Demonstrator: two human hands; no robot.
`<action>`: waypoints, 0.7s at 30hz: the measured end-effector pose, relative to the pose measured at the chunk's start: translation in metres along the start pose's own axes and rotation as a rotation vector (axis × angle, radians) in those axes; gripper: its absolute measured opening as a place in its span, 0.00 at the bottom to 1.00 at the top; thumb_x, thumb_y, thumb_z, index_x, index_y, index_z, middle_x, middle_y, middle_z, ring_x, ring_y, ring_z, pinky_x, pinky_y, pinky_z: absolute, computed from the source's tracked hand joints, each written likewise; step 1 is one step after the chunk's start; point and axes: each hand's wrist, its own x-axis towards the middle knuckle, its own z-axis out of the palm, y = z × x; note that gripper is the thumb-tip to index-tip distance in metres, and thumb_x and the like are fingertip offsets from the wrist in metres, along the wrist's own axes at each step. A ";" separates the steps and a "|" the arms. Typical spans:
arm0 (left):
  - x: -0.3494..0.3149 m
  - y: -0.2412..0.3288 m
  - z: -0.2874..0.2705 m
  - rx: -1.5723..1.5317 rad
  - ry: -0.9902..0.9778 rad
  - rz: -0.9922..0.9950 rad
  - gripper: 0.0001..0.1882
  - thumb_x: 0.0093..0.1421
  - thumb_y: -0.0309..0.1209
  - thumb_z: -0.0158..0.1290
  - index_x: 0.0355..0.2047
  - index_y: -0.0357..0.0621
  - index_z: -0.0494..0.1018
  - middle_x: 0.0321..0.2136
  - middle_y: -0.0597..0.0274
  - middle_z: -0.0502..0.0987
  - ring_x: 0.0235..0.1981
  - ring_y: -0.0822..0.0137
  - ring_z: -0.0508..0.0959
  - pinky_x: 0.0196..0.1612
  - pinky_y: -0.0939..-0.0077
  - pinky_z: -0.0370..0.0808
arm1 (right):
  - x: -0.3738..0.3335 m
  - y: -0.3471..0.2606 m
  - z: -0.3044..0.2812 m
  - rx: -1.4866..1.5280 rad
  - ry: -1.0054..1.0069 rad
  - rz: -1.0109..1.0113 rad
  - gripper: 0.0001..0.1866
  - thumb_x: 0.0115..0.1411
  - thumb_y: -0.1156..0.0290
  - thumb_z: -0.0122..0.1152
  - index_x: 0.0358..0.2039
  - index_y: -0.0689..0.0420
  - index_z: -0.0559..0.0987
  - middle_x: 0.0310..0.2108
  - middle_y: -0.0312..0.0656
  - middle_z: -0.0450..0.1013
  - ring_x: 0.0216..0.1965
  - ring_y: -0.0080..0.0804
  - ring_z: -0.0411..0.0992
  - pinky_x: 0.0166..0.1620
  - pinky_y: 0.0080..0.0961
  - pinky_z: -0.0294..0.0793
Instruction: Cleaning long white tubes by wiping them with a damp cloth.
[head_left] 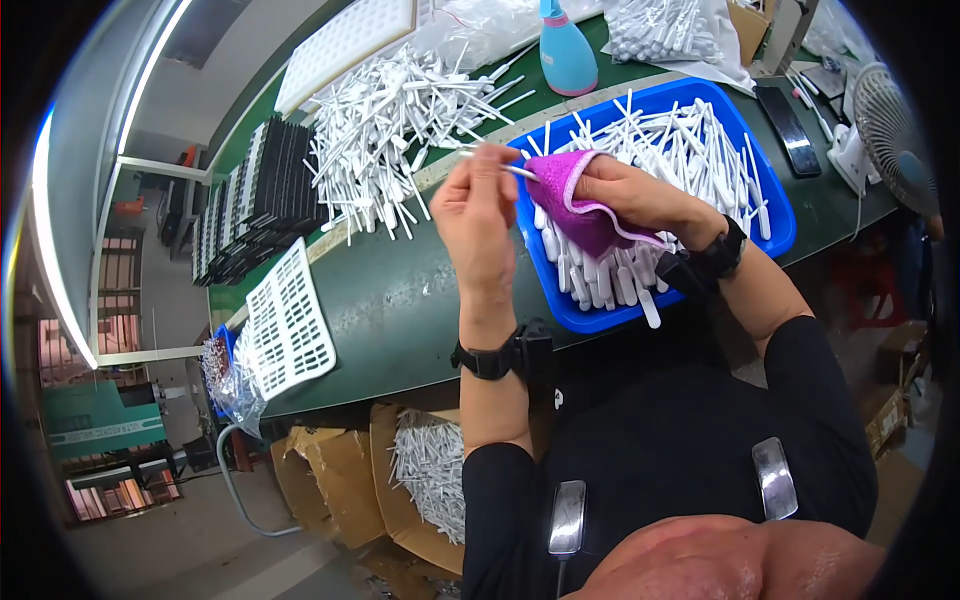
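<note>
My left hand pinches one end of a slim white plastic stick between thumb and fingers. The stick's other end goes into a purple cloth with a pale stitched edge. My right hand grips that cloth, folded around the hidden part of the stick. Both hands are above the left side of a blue plastic tray, which is heaped with white plastic sticks, some with wide flat ends. To the left of my left hand lies a loose pile of similar white sticks on the green table.
Stacked black trays and a white slotted plastic panel lie at the left. Behind are a blue spray bottle and bagged sticks. A phone and a fan are at right. Below the table stands a cardboard box of sticks.
</note>
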 end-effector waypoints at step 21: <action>0.036 -0.048 0.005 -0.020 0.031 -0.320 0.15 0.60 0.38 0.48 0.31 0.36 0.73 0.16 0.63 0.73 0.12 0.79 0.68 0.13 0.86 0.61 | -0.028 -0.019 -0.043 0.124 0.694 -0.388 0.19 0.62 0.62 0.41 0.49 0.59 0.68 0.37 0.45 0.72 0.37 0.33 0.74 0.33 0.27 0.76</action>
